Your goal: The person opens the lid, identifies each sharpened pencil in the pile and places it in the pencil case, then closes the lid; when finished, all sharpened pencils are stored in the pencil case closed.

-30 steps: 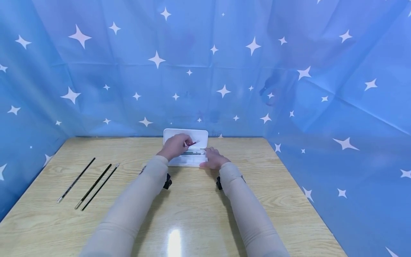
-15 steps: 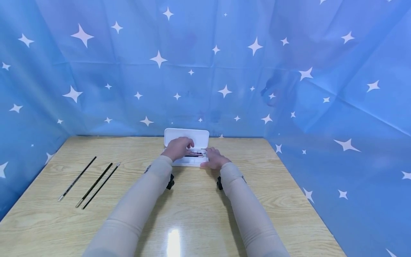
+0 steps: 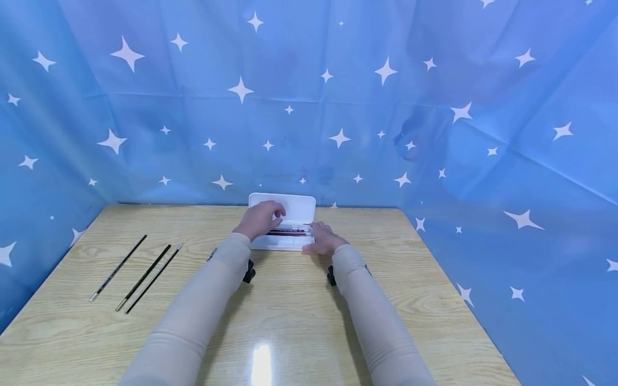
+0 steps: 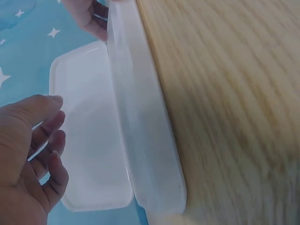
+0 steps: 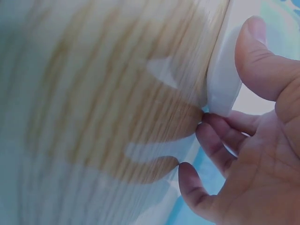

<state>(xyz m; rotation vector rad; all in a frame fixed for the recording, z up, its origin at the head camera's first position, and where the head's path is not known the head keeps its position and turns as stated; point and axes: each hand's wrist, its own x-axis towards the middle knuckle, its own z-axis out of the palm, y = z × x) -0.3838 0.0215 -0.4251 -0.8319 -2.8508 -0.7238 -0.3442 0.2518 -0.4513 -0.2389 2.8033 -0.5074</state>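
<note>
At the back of the table lies a white pencil case (image 3: 282, 244), its lid (image 3: 300, 208) raised behind it. Several slender dark and red pencils (image 3: 292, 232) lie inside, lengthwise. My left hand (image 3: 259, 220) hovers over the left part of the case with fingers loosely bent. Nothing is between those fingers in the left wrist view, where the thumb stands apart from the fingertips. My right hand (image 3: 325, 238) holds the right end of the case, with the thumb (image 5: 253, 51) along the front side and fingertips against the end wall.
Three dark pencils (image 3: 118, 267) (image 3: 143, 277) (image 3: 154, 279) lie slanted on the left part of the wooden table (image 3: 299, 321). A blue star-patterned curtain (image 3: 309, 134) hangs along the table's back edge and at both sides.
One second ago my left hand held a red pencil above the case. That pencil now lies inside, and the hand has let go and drawn slightly left. My right hand stays put.
</note>
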